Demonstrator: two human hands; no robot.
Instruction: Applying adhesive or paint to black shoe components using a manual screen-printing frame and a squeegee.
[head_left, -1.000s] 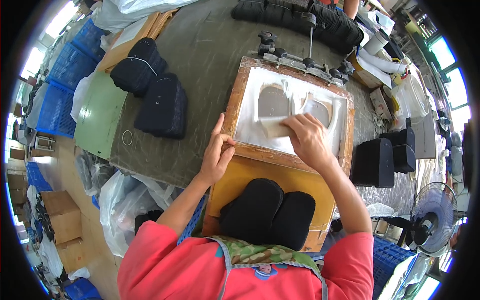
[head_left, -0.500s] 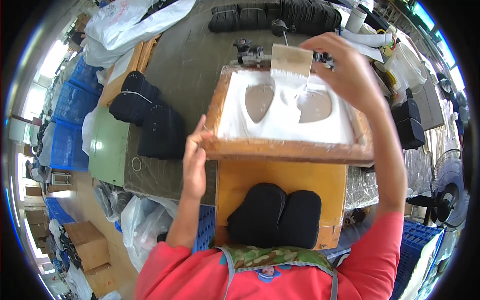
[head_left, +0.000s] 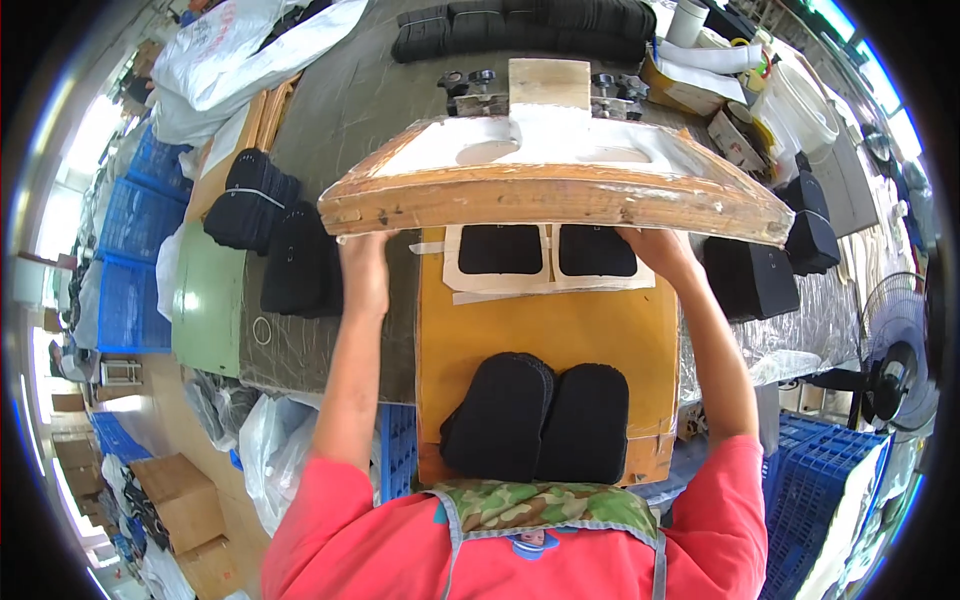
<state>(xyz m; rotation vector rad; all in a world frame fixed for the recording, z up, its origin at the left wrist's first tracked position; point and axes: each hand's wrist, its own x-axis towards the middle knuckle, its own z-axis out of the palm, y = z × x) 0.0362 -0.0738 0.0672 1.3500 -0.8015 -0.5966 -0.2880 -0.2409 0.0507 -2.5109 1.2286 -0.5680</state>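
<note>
Wooden screen frame (head_left: 555, 200) raised, gripped underneath by left hand (head_left: 362, 268) and right hand (head_left: 655, 250), fingertips hidden.

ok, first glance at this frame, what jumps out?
The big wooden screen frame, tilted up off the table, fills the upper middle, with the left hand and right hand gripping its near edge. Under it, two black pieces sit in a pale template on the yellow board. Two stacks of black pads lie at the board's near end.
</note>
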